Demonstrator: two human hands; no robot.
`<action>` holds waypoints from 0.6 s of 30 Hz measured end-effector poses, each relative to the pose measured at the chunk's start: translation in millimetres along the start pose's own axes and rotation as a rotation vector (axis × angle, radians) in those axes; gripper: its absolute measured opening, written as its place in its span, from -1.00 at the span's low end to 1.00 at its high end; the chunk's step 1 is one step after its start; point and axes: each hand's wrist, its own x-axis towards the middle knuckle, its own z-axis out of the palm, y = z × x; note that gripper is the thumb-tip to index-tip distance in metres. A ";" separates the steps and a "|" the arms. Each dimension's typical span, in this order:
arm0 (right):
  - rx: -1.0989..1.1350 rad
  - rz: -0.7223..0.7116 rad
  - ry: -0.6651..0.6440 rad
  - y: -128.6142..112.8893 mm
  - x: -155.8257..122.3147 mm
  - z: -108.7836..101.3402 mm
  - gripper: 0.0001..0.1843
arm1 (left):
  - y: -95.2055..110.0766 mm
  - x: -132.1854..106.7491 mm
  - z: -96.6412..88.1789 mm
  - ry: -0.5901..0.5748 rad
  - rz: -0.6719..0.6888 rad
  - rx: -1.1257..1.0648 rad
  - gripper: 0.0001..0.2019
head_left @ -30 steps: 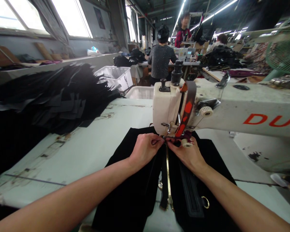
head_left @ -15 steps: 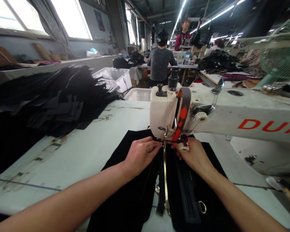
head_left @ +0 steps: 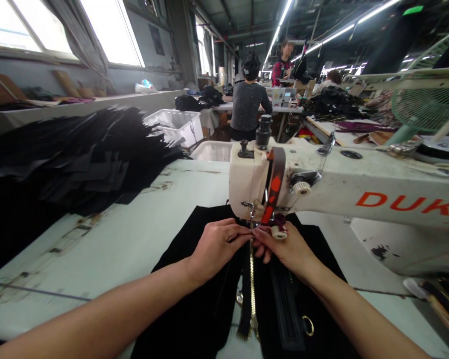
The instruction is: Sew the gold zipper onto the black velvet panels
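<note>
Just below the presser foot of a white sewing machine (head_left: 322, 169), both my hands meet over a gold-toothed zipper (head_left: 252, 284) on black tape. My left hand (head_left: 217, 247) is closed, thumb and fingers pinching the zipper from the left. From the right, my right hand (head_left: 290, 252) pinches it too, its lower fingers curled underneath. Black fabric panels (head_left: 187, 299) lie on either side under my wrists. On the right panel are a dark zipped pocket strip (head_left: 288, 314) and a gold ring (head_left: 309, 325). The needle area is partly hidden by my fingers.
A large stack of black cut pieces (head_left: 78, 154) covers the left of the pale table (head_left: 134, 239). White plastic crates (head_left: 175, 124) stand beyond it. A person (head_left: 250, 102) sits ahead, back turned, with others farther off. A green fan (head_left: 428, 107) is at right.
My right hand has moved left from beside the needle area to the zipper, its fingertips now meeting those of my left hand. The view has shifted slightly.
</note>
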 end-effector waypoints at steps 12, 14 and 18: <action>-0.404 -0.135 0.252 1.7 3.9 -12.7 -0.62 | -0.1 9.5 0.2 -0.041 -0.419 -0.079 -0.93; -0.460 -0.136 0.322 1.7 4.7 -15.1 -0.70 | 0.7 11.6 0.8 -0.026 -0.436 -0.049 -0.91; -0.526 -0.155 0.363 2.6 5.2 -14.2 -0.83 | 2.9 14.7 1.9 -0.017 -0.451 -0.015 -0.87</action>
